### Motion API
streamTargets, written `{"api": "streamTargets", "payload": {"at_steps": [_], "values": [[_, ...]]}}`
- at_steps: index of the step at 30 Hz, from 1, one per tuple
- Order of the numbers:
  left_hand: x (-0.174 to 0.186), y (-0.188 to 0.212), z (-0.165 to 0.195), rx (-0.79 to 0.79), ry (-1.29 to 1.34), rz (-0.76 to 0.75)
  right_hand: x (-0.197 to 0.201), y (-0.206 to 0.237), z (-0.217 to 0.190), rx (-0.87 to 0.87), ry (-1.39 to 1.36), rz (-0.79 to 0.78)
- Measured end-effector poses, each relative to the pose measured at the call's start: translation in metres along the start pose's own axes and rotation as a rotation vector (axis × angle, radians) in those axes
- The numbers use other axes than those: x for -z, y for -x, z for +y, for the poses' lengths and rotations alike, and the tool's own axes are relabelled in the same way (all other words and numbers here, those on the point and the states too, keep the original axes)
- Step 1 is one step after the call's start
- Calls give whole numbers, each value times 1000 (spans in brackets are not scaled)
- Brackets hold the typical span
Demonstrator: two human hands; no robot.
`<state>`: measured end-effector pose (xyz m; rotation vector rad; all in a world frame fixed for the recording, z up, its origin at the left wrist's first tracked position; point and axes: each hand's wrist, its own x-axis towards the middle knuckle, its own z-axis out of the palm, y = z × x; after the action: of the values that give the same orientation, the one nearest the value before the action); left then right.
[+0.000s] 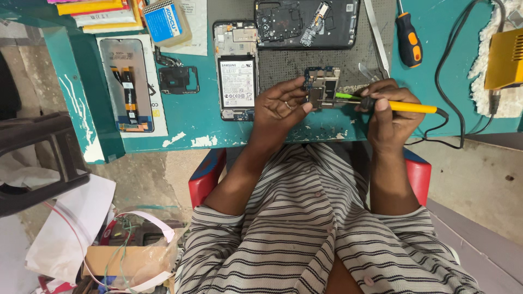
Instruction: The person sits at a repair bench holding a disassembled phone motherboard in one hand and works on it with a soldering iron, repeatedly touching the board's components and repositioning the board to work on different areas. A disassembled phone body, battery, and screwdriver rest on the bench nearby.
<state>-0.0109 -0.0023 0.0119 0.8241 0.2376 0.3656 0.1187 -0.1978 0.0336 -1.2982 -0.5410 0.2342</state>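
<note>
Beside the opened phone [237, 71], left hand [280, 109] pinches the circuit board [322, 87]; right hand [389, 111] grips the soldering iron [403, 106]. Slip risks scorching components or fingers.

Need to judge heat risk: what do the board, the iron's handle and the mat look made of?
Board: likely laminate with matt metal shields; blue edge, grey plates. Iron, in the right hand: glossy yellow plastic handle, it seems, black grip. Mat: dark grey, finely textured, probably rubber or silicone. The left hand steadies the board.
</note>
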Motion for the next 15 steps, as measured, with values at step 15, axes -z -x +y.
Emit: {"api": "streamTargets", "payload": {"at_steps": [15], "values": [[4,1,-3,39,119,5,0,2,2,0,21,2]]}}
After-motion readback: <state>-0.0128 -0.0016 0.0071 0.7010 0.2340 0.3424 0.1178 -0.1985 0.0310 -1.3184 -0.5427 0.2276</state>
